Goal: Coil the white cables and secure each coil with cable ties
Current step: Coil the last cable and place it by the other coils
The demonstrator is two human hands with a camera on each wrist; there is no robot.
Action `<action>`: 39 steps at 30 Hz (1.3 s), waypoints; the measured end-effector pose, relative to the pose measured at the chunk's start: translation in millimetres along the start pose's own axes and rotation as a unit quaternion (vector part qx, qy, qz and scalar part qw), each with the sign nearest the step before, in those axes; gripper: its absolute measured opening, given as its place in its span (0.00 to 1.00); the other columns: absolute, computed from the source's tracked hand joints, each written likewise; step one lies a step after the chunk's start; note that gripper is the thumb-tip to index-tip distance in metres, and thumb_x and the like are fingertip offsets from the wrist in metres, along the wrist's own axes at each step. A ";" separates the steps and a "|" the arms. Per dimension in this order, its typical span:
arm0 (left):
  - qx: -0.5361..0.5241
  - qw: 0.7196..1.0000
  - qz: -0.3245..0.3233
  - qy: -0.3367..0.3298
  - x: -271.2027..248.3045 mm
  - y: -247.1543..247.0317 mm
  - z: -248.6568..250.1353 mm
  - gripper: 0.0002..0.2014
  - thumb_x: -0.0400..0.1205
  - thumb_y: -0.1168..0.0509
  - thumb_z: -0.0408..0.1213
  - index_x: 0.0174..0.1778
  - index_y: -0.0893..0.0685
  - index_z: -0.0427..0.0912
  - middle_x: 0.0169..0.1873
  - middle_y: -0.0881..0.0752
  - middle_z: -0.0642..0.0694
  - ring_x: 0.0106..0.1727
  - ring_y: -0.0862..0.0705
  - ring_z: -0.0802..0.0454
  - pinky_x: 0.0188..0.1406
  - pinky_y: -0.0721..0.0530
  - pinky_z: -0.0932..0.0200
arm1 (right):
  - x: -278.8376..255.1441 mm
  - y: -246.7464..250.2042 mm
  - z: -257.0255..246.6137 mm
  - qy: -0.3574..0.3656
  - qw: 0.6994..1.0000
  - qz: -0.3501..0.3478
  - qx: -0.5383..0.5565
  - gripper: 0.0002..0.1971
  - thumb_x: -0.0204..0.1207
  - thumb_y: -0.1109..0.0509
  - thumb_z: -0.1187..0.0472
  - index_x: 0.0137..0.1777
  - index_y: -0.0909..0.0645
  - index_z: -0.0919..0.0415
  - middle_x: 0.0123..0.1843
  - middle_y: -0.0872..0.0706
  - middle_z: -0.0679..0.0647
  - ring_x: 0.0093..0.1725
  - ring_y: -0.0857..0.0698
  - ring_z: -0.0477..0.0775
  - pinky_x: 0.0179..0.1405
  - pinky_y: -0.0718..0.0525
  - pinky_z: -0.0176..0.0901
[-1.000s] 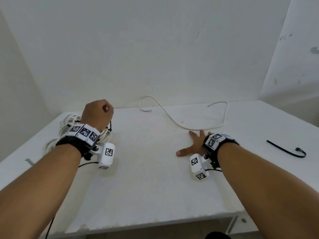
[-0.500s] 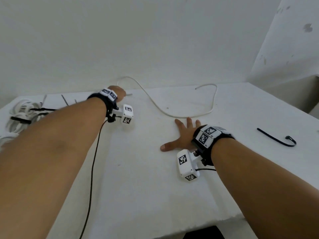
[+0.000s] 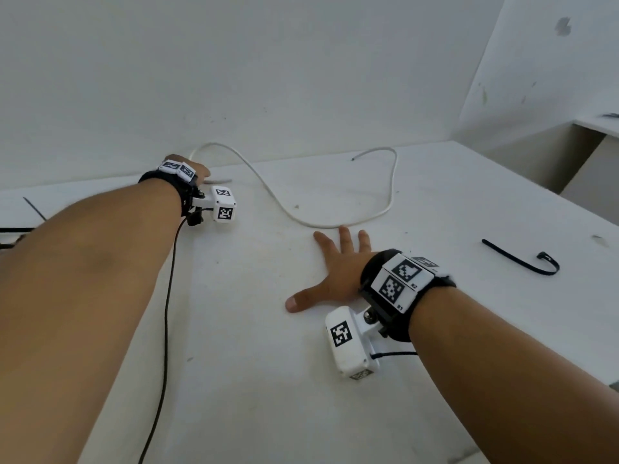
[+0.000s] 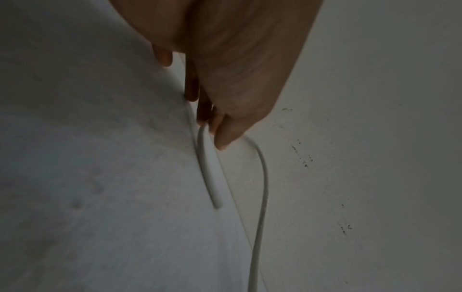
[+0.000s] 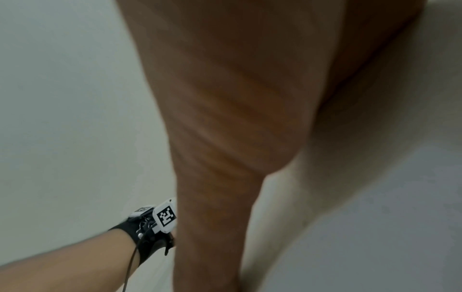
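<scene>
A loose white cable snakes across the far half of the white table. My left hand reaches to the cable's left end by the wall. In the left wrist view its thumb and fingers pinch the cable a short way from its tip, which sticks out past them. My right hand lies flat on the table, fingers spread, just short of the cable's middle bend and apart from it. A black cable tie lies to the right of that hand.
A wall rises right behind the table. A thin strip and dark ties show at the left edge. A lower shelf stands at the far right. The left wrist camera's black lead trails over the table.
My left hand left the coiled cable at the table's left, crossed to the loose cable's left end and pinched it. The right hand stayed flat on the table.
</scene>
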State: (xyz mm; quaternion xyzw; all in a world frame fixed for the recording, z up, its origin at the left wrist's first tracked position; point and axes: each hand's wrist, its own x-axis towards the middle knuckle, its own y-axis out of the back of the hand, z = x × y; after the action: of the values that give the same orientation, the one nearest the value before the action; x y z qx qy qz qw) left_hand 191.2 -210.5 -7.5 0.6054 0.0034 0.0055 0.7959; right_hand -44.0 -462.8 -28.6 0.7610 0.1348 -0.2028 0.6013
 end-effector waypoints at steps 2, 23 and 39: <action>-0.043 0.998 0.019 0.044 4.6 -9.1 -9.1 0.05 0.82 0.40 0.34 0.44 0.22 0.49 0.34 0.20 0.45 0.40 0.22 0.47 0.34 0.29 0.67 | 0.6 -0.4 0.0 0.000 1.000 0.003 0.000 0.72 0.47 0.29 0.16 0.83 0.71 0.36 0.85 0.76 0.49 0.83 0.75 0.66 0.81 0.59 0.77; -0.613 0.787 -0.004 -0.073 -198.2 2.7 36.9 0.16 0.80 0.49 0.26 0.49 0.14 0.36 0.23 0.25 0.50 0.23 0.31 0.55 0.25 0.38 0.60 | -12.3 25.7 -14.4 0.029 0.996 0.073 0.041 0.50 0.68 0.34 0.23 0.83 0.35 0.55 0.85 0.35 0.58 0.78 0.30 0.61 0.70 0.30 0.52; -0.727 0.633 -0.234 -0.125 -272.6 7.2 -8.8 0.10 0.84 0.49 0.32 0.47 0.22 0.38 0.27 0.31 0.49 0.23 0.33 0.57 0.24 0.37 0.65 | -9.8 -1.6 -91.2 0.374 0.866 0.236 0.235 0.11 0.87 0.43 0.55 0.61 0.22 0.38 0.84 0.36 0.40 0.87 0.51 0.50 0.83 0.49 0.55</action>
State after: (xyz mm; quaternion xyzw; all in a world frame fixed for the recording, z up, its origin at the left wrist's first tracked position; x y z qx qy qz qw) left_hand -81.6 -203.6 -3.2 -0.1957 0.0405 -0.2560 0.9458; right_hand -40.1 -373.6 -7.7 0.9076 0.1147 0.2189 0.3395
